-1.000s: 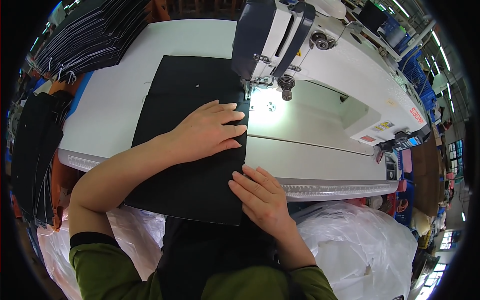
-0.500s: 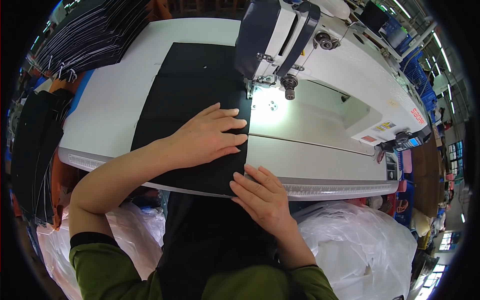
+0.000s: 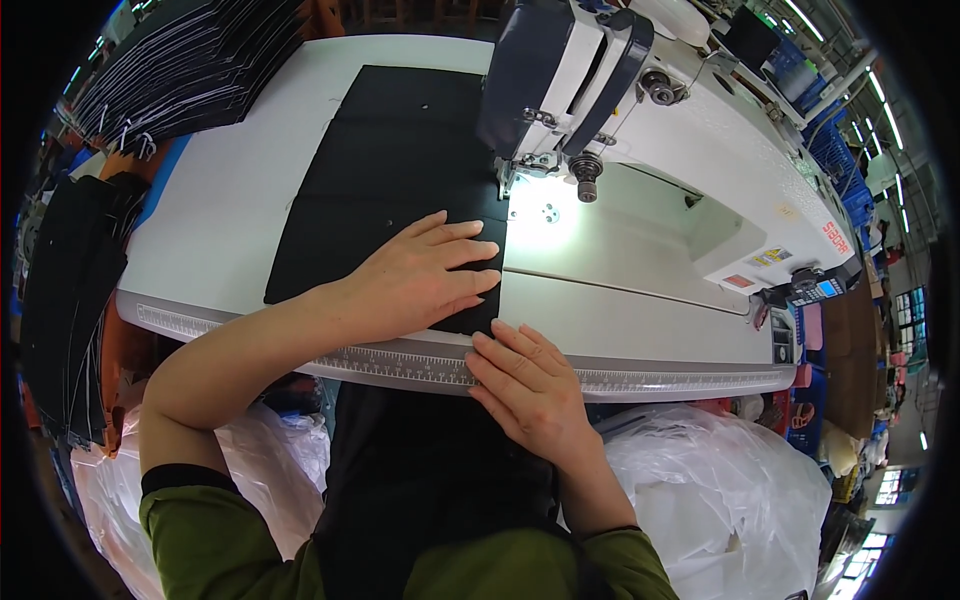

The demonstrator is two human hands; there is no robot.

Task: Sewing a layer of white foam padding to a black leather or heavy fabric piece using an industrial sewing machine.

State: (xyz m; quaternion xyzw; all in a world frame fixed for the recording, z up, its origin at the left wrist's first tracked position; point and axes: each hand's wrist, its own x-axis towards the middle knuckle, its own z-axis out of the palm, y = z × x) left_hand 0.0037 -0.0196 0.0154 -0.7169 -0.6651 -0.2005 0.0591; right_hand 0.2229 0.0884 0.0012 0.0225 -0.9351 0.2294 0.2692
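A black fabric panel (image 3: 390, 150) lies on the white sewing table (image 3: 200, 230), its right edge in line with the sewing machine's presser foot (image 3: 505, 185), under a bright lamp glow. My left hand (image 3: 425, 270) rests palm down on the panel's lower right part, fingers spread, tips by that edge. My right hand (image 3: 525, 390) lies flat over the ruler strip (image 3: 400, 365) at the table's front, its fingertips at or just below the panel's lower right corner; whether they touch it I cannot tell.
Stacked black pieces (image 3: 185, 65) stand at the back left; more black pieces (image 3: 70, 280) hang over an orange support at the left. The white machine arm (image 3: 740, 170) spans the right side. Wrapped plastic bundles (image 3: 720, 500) are below the table. Blue crates (image 3: 840, 150) stand far right.
The fabric panel has slid away from me, uncovering the front ruler strip. My left hand has moved slightly down and right on it; my right hand has shifted slightly.
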